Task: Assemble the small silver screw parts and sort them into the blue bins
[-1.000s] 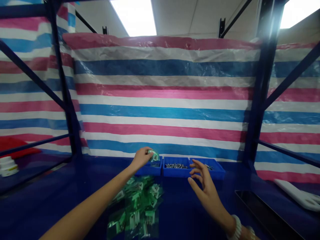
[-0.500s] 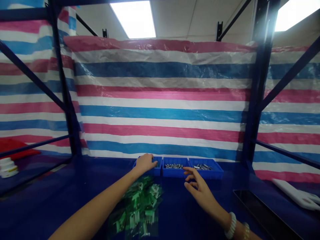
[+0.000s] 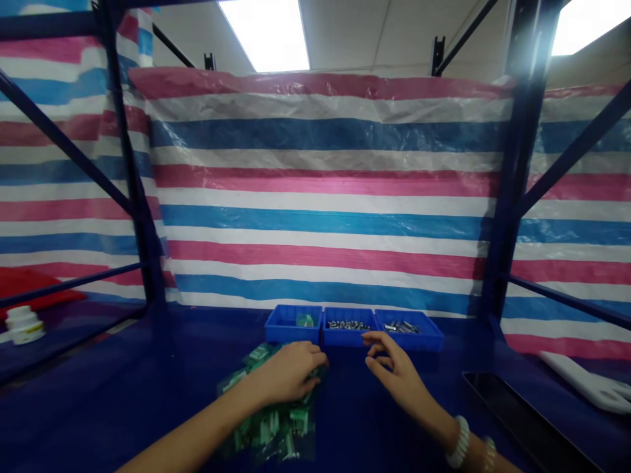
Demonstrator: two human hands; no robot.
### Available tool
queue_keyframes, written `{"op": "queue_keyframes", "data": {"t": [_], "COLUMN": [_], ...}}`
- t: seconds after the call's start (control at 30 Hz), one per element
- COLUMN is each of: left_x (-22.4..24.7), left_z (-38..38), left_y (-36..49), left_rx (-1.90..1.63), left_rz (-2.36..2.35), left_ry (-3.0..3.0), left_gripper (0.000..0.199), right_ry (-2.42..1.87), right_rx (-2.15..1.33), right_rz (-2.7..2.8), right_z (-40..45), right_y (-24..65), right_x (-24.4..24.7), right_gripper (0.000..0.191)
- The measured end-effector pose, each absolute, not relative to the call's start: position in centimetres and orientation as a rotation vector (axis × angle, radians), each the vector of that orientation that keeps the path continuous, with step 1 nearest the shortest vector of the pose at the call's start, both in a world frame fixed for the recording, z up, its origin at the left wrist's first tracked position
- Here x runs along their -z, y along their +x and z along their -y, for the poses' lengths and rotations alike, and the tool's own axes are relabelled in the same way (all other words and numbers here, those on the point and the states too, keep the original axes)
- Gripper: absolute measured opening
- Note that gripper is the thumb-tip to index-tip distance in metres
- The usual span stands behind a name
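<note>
My left hand point(image 3: 296, 371) is over a pile of small clear bags point(image 3: 276, 427) with green and whitish pieces inside. Its fingers curl downward, and whatever they may grip is hidden. Behind the pile stands a blue bin point(image 3: 290, 336) with a few pale green pieces point(image 3: 305, 320) at its right end. My right hand point(image 3: 389, 371) hovers with fingers bent and apart, nothing visible in them. It is close to the front of a middle blue bin point(image 3: 345, 338) of small metal parts point(image 3: 348, 325) and a right blue bin point(image 3: 419, 343) of longer metal pieces point(image 3: 401, 327).
A dark flat phone-like slab point(image 3: 522, 420) lies right of my right arm, with a white object point(image 3: 582, 381) beyond it. Far left are a white bottle point(image 3: 24, 325) and red cloth point(image 3: 39, 289). Blue frame posts point(image 3: 510, 197) flank the table; striped sheeting point(image 3: 325, 217) hangs behind.
My left hand has come out of the left bin and moved toward me, down over the bag pile. The right hand has stayed almost where it was.
</note>
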State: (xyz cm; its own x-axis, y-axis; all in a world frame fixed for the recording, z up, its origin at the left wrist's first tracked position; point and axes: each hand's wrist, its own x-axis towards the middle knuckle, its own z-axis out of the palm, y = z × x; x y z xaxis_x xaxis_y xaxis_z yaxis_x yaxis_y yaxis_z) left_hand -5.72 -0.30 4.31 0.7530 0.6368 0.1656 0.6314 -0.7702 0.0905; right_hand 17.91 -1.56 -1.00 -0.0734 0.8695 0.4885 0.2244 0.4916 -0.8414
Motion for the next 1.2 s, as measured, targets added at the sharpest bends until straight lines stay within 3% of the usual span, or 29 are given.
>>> {"op": "queue_keyframes", "data": {"t": [0.23,0.37,0.5,0.63,0.73,0.83,0.97,1.07,1.2], "left_x": [-5.2,-4.7,-2.8,-1.2,-1.4,-2.5,-3.9,-4.1,-3.2], "left_z": [0.4,1.2,0.7,0.2,0.7,1.7,2.7,2.8,2.8], "left_y": [-2.5,-0.5,-0.4,-0.9,-1.0,-1.2,-2.1,-2.4,-2.0], "left_rx": [-0.774,-1.029,-1.035,-0.947,-1.045,-1.346,-1.683,-1.762,-1.717], "left_rz": [-0.895,-0.902,-0.980,-0.950,-0.949,-0.811,-0.240,-0.134,-0.251], "left_ry": [2.654,2.252,1.683,1.317,1.468,2.093,3.049,3.190,2.936], "left_gripper": [0.017,0.018,0.041,0.039,0.026,0.005,0.016,0.012,0.014], "right_ry": [-0.883,-0.813,-0.839,-0.835,-0.905,-0.849,-0.573,-0.495,-0.564], "right_rx": [-0.905,-1.211,-1.415,-1.513,-1.309,-0.694,0.109,0.274,0.153], "right_rz": [1.659,1.682,1.429,1.287,1.395,1.660,1.895,1.923,1.902], "right_z": [2.2,2.5,2.7,2.9,2.8,2.9,3.3,3.4,3.6], "right_y": [17.3,16.8,16.8,17.0,17.2,17.8,18.8,19.2,18.7], "right_x": [1.1,0.9,0.4,0.1,0.0,-0.3,-0.6,-0.6,-0.6], "right_gripper": [0.037,0.021,0.031,0.028,0.025,0.006,0.023,0.027,0.020]}}
